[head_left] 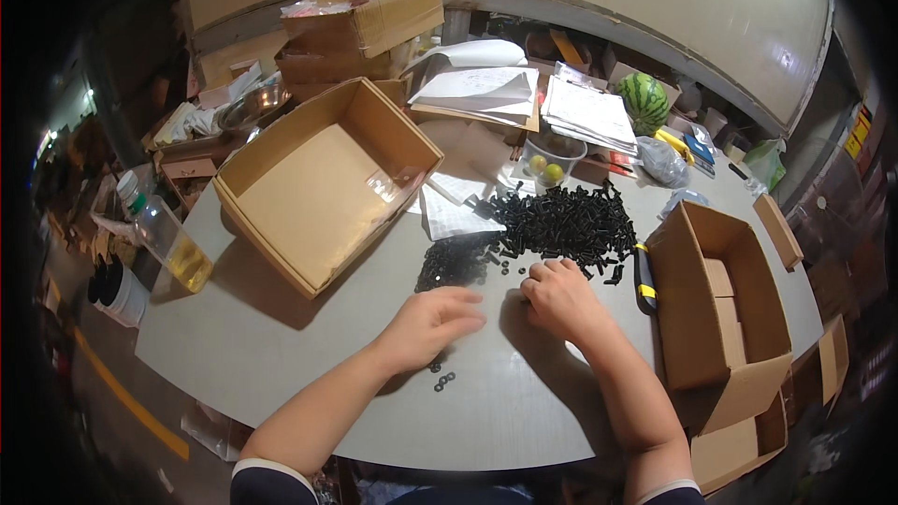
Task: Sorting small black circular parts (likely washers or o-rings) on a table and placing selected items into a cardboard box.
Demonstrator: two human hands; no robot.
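Observation:
On the grey table lies a large heap of black bolts (571, 224). Against its near left side spreads a smaller, partly blurred pile of black nuts (451, 262). My left hand (426, 325) is just in front of the nut pile, slightly smeared by motion, its fingers stretched out and thumb apart with nothing visible in them. A few loose nuts (443, 382) lie on the table below it. My right hand (561, 297) is at the near edge of the bolts, fingers curled together; what they pinch, if anything, is hidden.
An open shallow cardboard box (309, 196) stands at left, near a bottle of yellow liquid (178, 248). At right are a black-and-yellow utility knife (644, 279) and a deep open carton (697, 271). Behind are papers (477, 89), a tub with green fruit (554, 168) and a watermelon (644, 103).

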